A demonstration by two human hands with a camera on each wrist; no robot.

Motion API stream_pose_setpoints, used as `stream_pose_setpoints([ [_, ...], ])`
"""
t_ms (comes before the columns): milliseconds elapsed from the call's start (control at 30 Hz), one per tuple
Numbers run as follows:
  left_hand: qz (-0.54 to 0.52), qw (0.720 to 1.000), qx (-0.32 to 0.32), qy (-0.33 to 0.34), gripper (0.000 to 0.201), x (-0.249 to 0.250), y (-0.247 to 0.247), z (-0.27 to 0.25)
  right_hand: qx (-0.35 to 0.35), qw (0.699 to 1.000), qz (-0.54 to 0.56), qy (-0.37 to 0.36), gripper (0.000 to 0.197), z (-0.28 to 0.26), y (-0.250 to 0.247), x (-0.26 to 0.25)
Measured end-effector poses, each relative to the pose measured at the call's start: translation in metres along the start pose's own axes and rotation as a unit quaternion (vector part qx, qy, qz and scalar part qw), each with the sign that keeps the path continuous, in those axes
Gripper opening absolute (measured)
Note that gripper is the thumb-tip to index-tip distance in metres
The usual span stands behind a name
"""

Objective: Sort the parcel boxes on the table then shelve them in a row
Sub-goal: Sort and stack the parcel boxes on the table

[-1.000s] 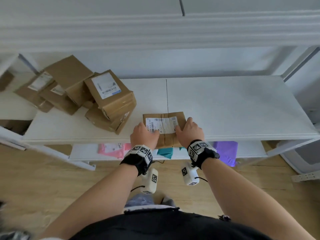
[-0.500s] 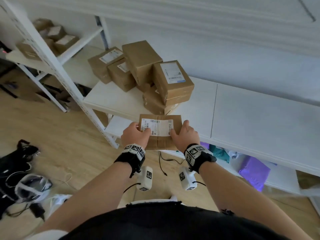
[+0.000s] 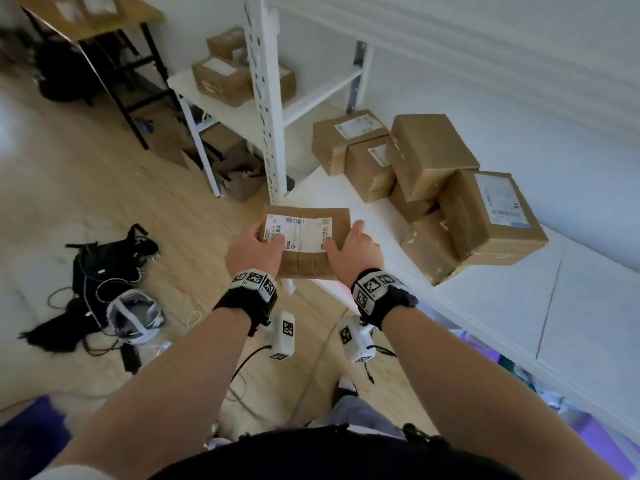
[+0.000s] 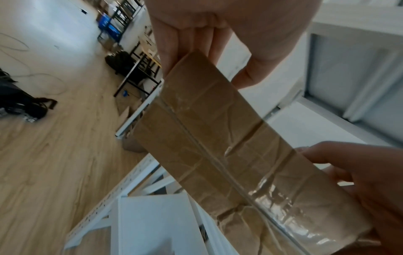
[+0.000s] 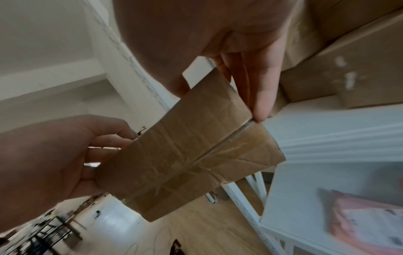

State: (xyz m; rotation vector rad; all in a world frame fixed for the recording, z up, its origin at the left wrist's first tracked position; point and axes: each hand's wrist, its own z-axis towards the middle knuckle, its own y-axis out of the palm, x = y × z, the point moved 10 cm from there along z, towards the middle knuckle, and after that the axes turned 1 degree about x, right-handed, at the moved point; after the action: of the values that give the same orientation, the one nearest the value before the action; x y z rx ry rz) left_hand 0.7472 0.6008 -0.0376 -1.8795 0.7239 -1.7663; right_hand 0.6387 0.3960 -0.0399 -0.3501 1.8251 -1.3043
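Note:
A small flat cardboard parcel box (image 3: 306,252) with a white label on top is in the air, just off the left end of the white table (image 3: 512,306). My left hand (image 3: 263,240) grips its left end and my right hand (image 3: 346,237) grips its right end, thumbs on top. The wrist views show the taped underside of the box (image 4: 229,155) (image 5: 189,150) with fingers curled under it. Several larger parcel boxes (image 3: 433,181) are piled on the table to the right. A white shelf unit (image 3: 263,109) stands ahead on the left with boxes (image 3: 225,77) on one level.
On the wooden floor to the left lie a black bag with cables (image 3: 104,265) and a white headset (image 3: 133,317). A wooden table with black legs (image 3: 104,32) stands at the far left. Pink (image 5: 366,224) and purple (image 3: 588,431) soft parcels lie under the white table.
The box has been lifted off the table's front edge and carried to the left, still held by both hands. The head view has swung left, toward the shelf unit.

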Motion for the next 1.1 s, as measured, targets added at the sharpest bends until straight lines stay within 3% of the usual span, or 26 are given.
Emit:
stream_pose_setpoints([
  [200, 0.003, 0.997, 0.057, -0.048, 0.037, -0.033, -0.047, 0.077, -0.032, 0.997, 0.000, -0.071, 0.045, 0.056, 0.043, -0.095],
  [333, 0.016, 0.993, 0.095, -0.073, 0.039, -0.051, -0.074, 0.136, -0.053, 0.993, 0.004, -0.107, 0.060, 0.104, 0.079, -0.158],
  [500, 0.044, 0.986, 0.133, -0.086, 0.030, -0.059, -0.091, 0.226, -0.072, 0.987, 0.025, -0.143, 0.044, 0.182, 0.120, -0.234],
  [600, 0.059, 0.986, 0.132, -0.081, 0.026, -0.051, -0.094, 0.283, -0.069, 0.987, -0.001, -0.143, 0.043, 0.233, 0.131, -0.271],
  [800, 0.068, 0.986, 0.134, -0.065, 0.034, -0.044, -0.108, 0.387, -0.073, 0.989, -0.004, -0.131, 0.067, 0.309, 0.153, -0.344],
  [1000, 0.072, 0.990, 0.110, -0.052, 0.041, -0.046, -0.104, 0.483, -0.071, 0.993, 0.001, -0.096, 0.055, 0.375, 0.183, -0.390],
  [1100, 0.074, 0.994, 0.075, -0.028, 0.039, -0.039, -0.089, 0.541, -0.050, 0.998, 0.014, -0.044, 0.054, 0.416, 0.197, -0.399],
])
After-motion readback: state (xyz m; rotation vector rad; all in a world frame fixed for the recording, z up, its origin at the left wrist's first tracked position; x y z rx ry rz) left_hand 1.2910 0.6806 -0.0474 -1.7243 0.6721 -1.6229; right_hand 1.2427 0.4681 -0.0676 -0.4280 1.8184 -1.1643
